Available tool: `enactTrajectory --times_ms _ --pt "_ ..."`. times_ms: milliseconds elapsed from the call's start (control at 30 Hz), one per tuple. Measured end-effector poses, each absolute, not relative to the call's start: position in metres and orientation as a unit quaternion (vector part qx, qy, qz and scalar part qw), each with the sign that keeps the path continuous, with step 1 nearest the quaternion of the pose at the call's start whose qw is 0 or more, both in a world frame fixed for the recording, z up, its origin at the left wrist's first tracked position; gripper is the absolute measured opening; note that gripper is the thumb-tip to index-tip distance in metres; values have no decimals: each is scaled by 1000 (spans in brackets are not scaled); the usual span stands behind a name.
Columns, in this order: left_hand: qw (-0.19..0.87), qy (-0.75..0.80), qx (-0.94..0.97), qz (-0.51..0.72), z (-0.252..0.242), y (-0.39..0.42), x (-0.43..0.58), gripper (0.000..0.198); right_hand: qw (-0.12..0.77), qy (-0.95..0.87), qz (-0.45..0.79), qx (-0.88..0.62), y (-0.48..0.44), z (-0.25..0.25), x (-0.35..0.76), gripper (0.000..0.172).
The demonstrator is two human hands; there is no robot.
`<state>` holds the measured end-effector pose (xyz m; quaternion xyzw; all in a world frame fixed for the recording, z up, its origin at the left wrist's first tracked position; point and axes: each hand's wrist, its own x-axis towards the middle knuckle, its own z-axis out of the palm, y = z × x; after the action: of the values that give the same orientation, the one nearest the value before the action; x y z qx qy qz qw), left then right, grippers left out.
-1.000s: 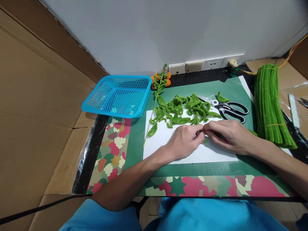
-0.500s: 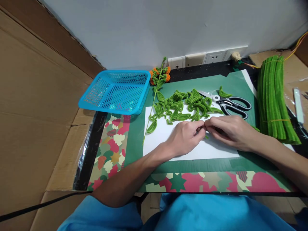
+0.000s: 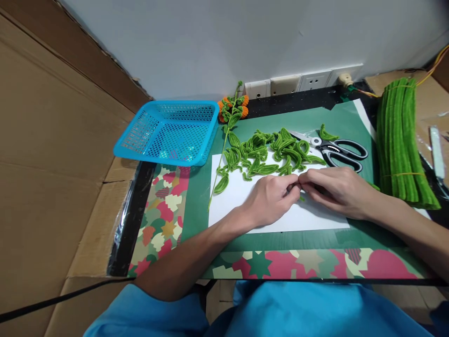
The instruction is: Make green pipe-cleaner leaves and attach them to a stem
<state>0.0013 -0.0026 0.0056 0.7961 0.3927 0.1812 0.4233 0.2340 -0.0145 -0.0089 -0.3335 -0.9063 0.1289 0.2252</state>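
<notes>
My left hand (image 3: 271, 200) and my right hand (image 3: 338, 193) meet fingertip to fingertip over the white paper (image 3: 242, 208). Both are closed in a pinch on a green pipe cleaner (image 3: 302, 199); only a short green bit shows below the fingers, and the rest is hidden. Just beyond them lies a loose pile of looped green pipe-cleaner leaves (image 3: 259, 147). To the left of the pile, a pipe-cleaner stem (image 3: 220, 161) with leaves runs back toward orange pipe-cleaner blossoms (image 3: 244, 112). Scissors (image 3: 333, 147) with black and grey handles rest behind my right hand, blades partly among the leaves.
A blue plastic basket (image 3: 166, 133) stands at the back left. On the right lies a thick bundle of green pipe cleaners (image 3: 400, 145), with a light-handled tool (image 3: 437, 152) beyond it. Wall sockets (image 3: 314, 82) line the back; a cardboard wall (image 3: 52, 154) rises at left.
Both hands stay pinched together in almost the same spot. The whole view has shifted very slightly; nothing else has visibly moved.
</notes>
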Motion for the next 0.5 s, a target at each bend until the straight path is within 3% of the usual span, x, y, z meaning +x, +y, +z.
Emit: enactTrajectory --times_ms 500 --pt "426 388 796 185 5 -2 1 22 223 -907 126 -335 -15 -10 234 13"
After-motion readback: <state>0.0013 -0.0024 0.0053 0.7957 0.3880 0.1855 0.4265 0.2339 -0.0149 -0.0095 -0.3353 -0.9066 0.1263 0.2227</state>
